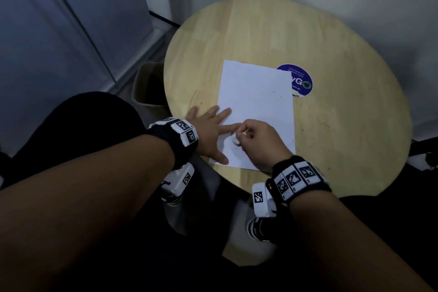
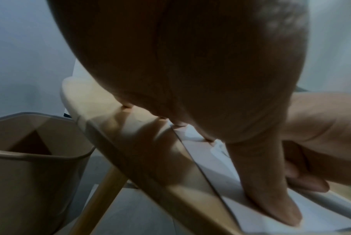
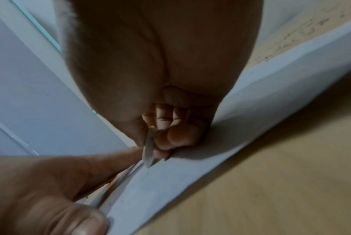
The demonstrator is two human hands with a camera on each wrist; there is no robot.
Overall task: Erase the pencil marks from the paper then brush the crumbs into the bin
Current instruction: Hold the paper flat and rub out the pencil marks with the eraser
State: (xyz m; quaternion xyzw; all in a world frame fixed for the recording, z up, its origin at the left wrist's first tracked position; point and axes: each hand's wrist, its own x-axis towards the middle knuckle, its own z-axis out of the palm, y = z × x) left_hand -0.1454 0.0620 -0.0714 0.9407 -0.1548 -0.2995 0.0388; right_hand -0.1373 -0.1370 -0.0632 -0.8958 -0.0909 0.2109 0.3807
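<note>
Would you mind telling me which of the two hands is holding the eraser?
The right hand pinches the small white eraser against the white paper sheet; the left hand just lies flat, fingers spread.

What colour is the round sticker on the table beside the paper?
Dark blue with white and green lettering: the sticker, seen best in the head view.
</note>
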